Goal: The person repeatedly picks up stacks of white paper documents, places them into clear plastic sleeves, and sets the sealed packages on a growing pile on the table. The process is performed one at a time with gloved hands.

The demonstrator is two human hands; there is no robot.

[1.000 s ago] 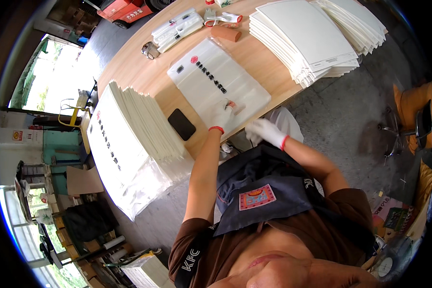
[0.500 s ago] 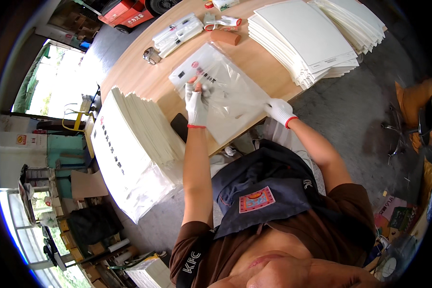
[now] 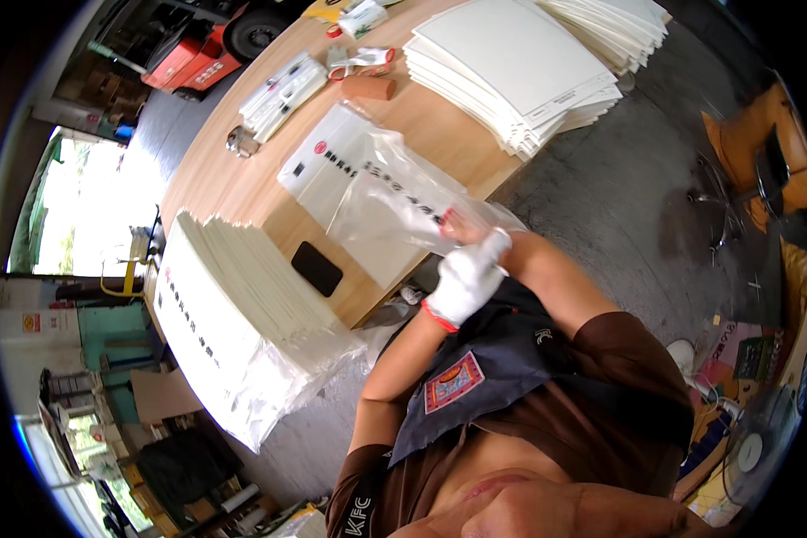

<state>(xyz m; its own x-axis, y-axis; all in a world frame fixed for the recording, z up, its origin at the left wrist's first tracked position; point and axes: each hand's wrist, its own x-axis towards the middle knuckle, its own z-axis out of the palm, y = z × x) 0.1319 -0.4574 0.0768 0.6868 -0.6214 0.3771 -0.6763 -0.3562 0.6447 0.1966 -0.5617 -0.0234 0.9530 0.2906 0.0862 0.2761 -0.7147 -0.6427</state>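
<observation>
A clear plastic bag (image 3: pixel 363 208) with dark print and a red mark lies slanted over the near edge of the wooden table (image 3: pixel 269 202). My left hand (image 3: pixel 466 280), in a white glove with a red cuff, is closed at the bag's open end, by my right forearm. That forearm reaches into the bag, and the red cuff of my right hand (image 3: pixel 412 204) shows through the film. Glare and blur hide its fingers. Under the raised bag rest more flat plastic bags (image 3: pixel 390 262).
Left stands a plastic-wrapped stack of white boards (image 3: pixel 233 296), beside a black phone (image 3: pixel 317 269). White panels (image 3: pixel 511 63) are piled at the far right. A tape dispenser (image 3: pixel 241 142), white bundle (image 3: pixel 282 94), brown roll (image 3: pixel 368 87) and gloves (image 3: pixel 363 61) lie farther back.
My right hand has gone from the bag's right edge into the bag. My left hand has moved from the bag's middle down and right to its open end, uncovering the phone.
</observation>
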